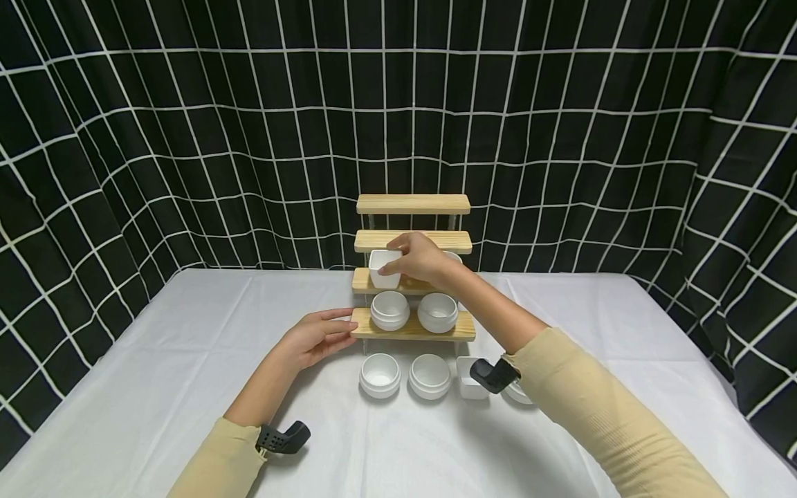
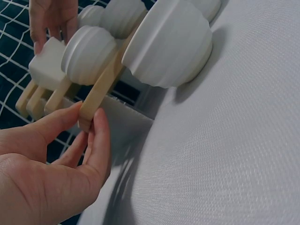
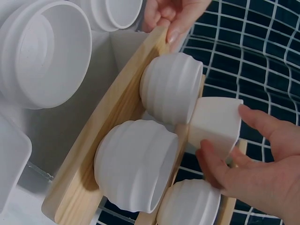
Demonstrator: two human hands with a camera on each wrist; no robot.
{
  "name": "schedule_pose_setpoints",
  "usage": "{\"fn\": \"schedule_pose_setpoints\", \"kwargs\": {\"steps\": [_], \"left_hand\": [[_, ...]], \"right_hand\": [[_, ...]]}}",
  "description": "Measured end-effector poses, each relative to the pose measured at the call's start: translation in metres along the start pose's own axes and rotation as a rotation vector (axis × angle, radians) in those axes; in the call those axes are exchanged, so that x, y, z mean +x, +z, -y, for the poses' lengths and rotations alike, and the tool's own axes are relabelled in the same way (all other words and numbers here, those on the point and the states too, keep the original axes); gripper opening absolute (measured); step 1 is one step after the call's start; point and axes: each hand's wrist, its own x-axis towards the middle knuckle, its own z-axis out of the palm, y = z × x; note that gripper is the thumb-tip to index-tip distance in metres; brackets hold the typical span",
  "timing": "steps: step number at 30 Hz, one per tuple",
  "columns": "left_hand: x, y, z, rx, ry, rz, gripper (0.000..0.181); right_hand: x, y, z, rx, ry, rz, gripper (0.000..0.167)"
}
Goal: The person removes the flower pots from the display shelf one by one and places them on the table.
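A wooden stepped rack (image 1: 414, 204) stands near the back of the table. With thumb and fingers, my left hand (image 1: 319, 337) pinches the left end of its lowest board (image 2: 101, 89). My right hand (image 1: 423, 261) grips a white square cup (image 1: 378, 274) by its sides, at the left of the second board (image 1: 361, 282). In the right wrist view the cup's underside is hidden, so whether it bears on the board I cannot tell. Two ribbed round white bowls, a left one (image 1: 389, 319) and a right one (image 1: 438, 321), sit on the lowest board. Another round bowl (image 3: 190, 204) is partly hidden behind my right arm.
In front of the rack, two round white bowls, one left (image 1: 380, 387) and one right (image 1: 429, 389), stand on the white tablecloth (image 1: 299, 401). Right of them are a square white cup (image 1: 473, 389) and a dish (image 1: 518, 394), partly covered by my right arm. Black gridded curtain (image 1: 280, 124) hangs behind.
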Motion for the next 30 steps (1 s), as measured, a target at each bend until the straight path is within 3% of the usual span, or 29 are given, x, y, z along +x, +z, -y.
{"fn": "schedule_pose_setpoints", "kwargs": {"steps": [30], "left_hand": [[-0.0022, 0.001, -0.0011, -0.005, 0.001, 0.01, 0.056]], "right_hand": [[-0.0028, -0.0004, 0.0024, -0.004, 0.008, -0.035, 0.063]]}}
